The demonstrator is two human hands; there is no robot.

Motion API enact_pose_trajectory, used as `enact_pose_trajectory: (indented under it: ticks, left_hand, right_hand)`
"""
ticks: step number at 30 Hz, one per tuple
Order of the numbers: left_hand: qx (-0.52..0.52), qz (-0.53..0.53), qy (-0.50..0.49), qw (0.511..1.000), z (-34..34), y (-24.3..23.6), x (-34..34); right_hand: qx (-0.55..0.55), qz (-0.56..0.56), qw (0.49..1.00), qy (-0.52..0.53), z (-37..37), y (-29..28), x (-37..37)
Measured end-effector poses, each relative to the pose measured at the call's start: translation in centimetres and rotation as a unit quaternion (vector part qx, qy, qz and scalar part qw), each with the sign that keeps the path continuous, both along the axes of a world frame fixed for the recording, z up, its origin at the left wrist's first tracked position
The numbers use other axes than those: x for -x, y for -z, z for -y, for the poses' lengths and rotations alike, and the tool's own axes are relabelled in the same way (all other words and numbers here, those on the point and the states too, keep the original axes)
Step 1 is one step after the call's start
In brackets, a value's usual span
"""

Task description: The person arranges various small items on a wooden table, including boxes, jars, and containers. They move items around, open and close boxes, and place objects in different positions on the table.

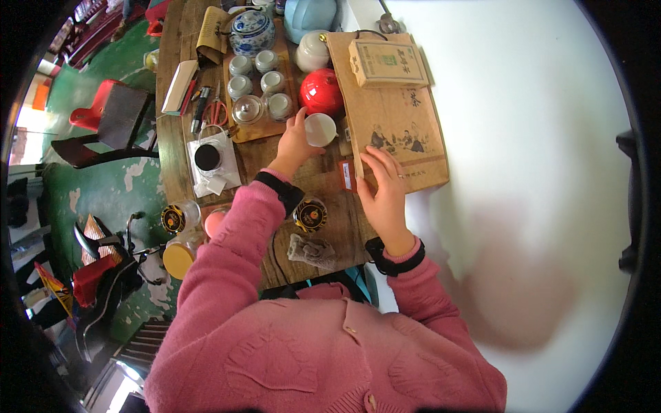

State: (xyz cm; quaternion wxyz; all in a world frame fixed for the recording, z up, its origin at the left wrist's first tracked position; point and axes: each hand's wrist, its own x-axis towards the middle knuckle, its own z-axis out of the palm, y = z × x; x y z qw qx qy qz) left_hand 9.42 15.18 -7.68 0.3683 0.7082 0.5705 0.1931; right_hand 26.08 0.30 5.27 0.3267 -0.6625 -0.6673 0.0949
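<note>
My left hand [295, 144] is curled around the near left side of a small white cup [320, 129], whose round mouth faces up. Just beyond the cup is a shiny red round jar [321, 92]. My right hand [383, 196] grips the near left edge of a brown kraft paper bag [394, 124], fingers over its printed face and thumb by the side. A smaller kraft box [388, 63] rests on the bag's far end. Next to my right thumb lies a small red packet [347, 175] with a white label.
A wooden tray [242, 134] carries several small cups, a glass lidded pot [248, 109] and a blue-and-white teapot [252, 32]. Scissors [215, 112], a round black-topped device [206, 157], lidded jars [310, 215] and a grey cloth [311, 251] lie nearby. A white wall [523, 172] borders the right.
</note>
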Motion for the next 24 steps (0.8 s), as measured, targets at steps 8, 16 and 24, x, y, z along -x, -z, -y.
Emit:
enact_pose_trajectory:
  ticks: [8, 16, 24]
  left_hand:
    - [-0.09, 0.011, 0.026, 0.996, 6.9, -7.6, 4.3]
    - [-0.072, -0.037, -0.073, 0.994, 16.3, -11.9, 16.0]
    - [-0.124, -0.124, -0.119, 0.977, 20.6, -7.7, 20.1]
  right_hand:
    - [-0.013, 0.015, 1.0, -0.008, 1.7, -0.2, -0.5]
    - [-0.018, 0.02, 1.0, -0.006, 3.8, -0.6, -0.6]
    - [0.0, 0.031, 0.999, 0.013, 4.9, -0.8, -1.1]
